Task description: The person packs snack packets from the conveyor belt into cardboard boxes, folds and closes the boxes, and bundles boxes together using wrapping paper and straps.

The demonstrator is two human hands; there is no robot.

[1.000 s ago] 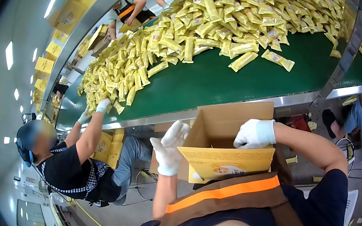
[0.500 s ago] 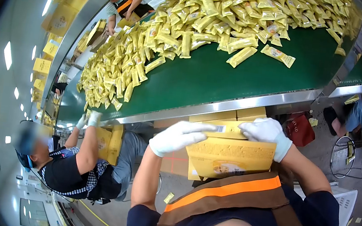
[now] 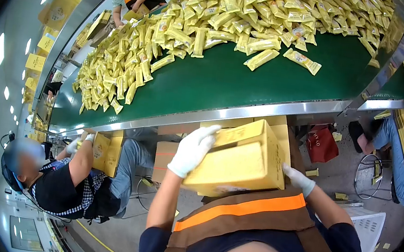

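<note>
Yellow carton turned, flaps folded

Gaping a second ago, it now tilts before the brown apron — opening apparently mostly covered. Left hand lies open along its left side; right hand meets the right end — grip unclear. Green conveyor belt beyond.

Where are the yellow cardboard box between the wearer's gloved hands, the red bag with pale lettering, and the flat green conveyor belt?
Yellow cardboard box (image 3: 229, 167): head view, near side panel.
Red bag with pale lettering (image 3: 324, 148): head view, its visible side.
Flat green conveyor belt (image 3: 207, 84): head view, bare stretch of surface.
</note>
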